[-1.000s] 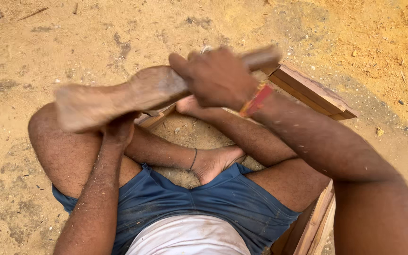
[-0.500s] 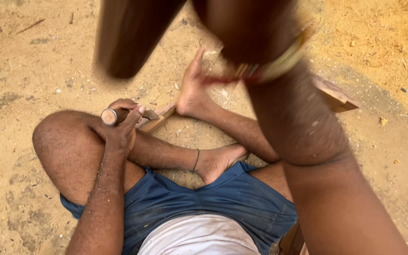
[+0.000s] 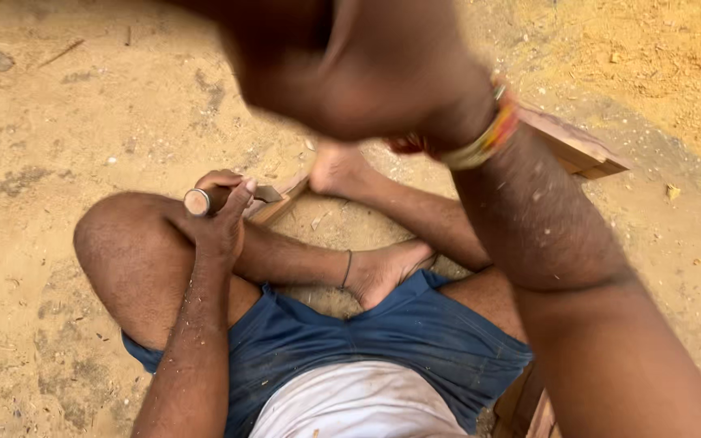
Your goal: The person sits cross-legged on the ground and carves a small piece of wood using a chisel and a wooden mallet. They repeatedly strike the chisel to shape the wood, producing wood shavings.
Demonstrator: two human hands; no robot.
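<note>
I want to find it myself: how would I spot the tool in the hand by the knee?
Start at the bent knee on the left of the picture, above the blue shorts. The left hand sits beside it, wrapped around a chisel. The chisel has a round, pale handle end facing the camera and a grey metal blade pointing at the wooden frame, unlike anything else nearby.

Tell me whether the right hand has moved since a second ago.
Yes. The right hand has risen from just above the wooden frame toward the camera, now blurred across the top of the view.
</note>
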